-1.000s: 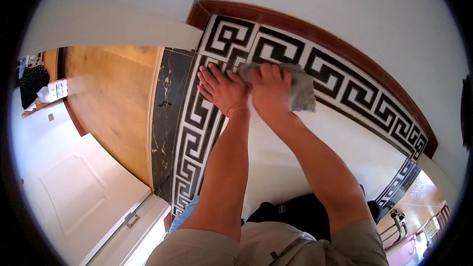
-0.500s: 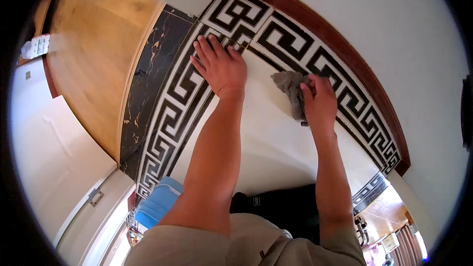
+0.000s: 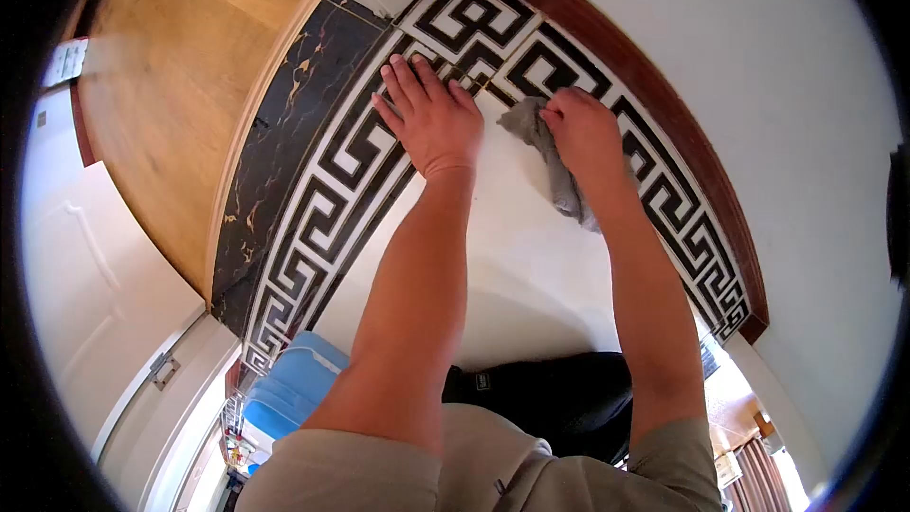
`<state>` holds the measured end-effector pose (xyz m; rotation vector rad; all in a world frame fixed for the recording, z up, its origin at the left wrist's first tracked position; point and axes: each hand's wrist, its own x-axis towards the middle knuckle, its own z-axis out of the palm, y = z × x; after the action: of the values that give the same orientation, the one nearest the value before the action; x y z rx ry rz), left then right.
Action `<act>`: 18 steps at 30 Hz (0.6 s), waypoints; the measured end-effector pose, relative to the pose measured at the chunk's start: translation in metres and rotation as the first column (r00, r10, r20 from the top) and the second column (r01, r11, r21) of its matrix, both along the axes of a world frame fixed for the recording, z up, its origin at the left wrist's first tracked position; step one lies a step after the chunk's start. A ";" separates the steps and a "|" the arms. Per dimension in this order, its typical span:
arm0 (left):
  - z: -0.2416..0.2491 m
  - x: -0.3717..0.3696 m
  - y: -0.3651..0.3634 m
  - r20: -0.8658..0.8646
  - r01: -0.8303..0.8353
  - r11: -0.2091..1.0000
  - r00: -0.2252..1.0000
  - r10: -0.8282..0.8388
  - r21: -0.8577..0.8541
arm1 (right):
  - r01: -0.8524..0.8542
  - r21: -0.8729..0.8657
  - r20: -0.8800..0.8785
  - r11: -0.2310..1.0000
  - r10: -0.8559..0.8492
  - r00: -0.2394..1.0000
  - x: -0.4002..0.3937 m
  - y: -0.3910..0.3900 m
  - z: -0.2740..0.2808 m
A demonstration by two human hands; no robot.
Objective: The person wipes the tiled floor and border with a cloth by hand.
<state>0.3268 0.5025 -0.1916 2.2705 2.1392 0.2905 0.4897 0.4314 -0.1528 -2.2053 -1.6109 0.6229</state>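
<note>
My left hand [image 3: 434, 121] lies flat with its fingers spread on the black-and-white key-patterned tile border [image 3: 334, 163]. My right hand [image 3: 585, 133] is closed around a bunched grey cloth [image 3: 542, 137], which hangs down onto the white floor [image 3: 502, 228] beside the right-hand border strip. Part of the cloth is hidden behind my right wrist. Both arms reach forward, the hands a short way apart near the corner of the border.
A dark red baseboard [image 3: 607, 43] runs along the white wall [image 3: 758, 66]. To the left are a black marble strip [image 3: 275, 142], a wooden floor [image 3: 190, 85] and a white door [image 3: 114, 275]. A blue plastic container [image 3: 294, 384] stands by my left elbow.
My right hand has moved forward and slightly left with the cloth, closer to the corner of the border. My left hand stays flat on the tiles. The view has shifted slightly.
</note>
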 end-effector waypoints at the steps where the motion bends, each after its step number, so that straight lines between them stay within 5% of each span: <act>1: 0.000 0.001 0.000 0.007 0.001 1.000 1.000 -0.001 0.001 | -0.036 -0.008 0.020 0.999 0.036 0.999 -0.003 0.008 0.001; 6: -0.004 0.000 0.000 -0.034 0.008 0.999 0.999 -0.006 0.047 | -0.043 0.181 0.075 0.983 0.029 0.997 -0.028 0.040 -0.010; 9: -0.007 0.000 -0.001 -0.041 0.015 0.998 0.999 -0.013 0.060 | -0.024 0.155 0.053 0.988 0.016 0.998 -0.027 0.037 -0.011; 12: -0.008 -0.002 0.000 -0.041 0.016 0.998 0.999 -0.013 0.068 | -0.017 -0.072 0.084 0.997 0.023 0.996 -0.014 0.010 0.004; 18: -0.007 -0.001 0.000 -0.069 0.029 0.997 0.997 -0.024 0.073 | 0.068 -0.065 0.146 0.996 -0.058 0.988 0.032 -0.102 0.003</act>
<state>0.3256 0.5027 -0.1988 2.3804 2.1639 0.3014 0.5215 0.3289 -0.1500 -2.3917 -1.6028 0.5205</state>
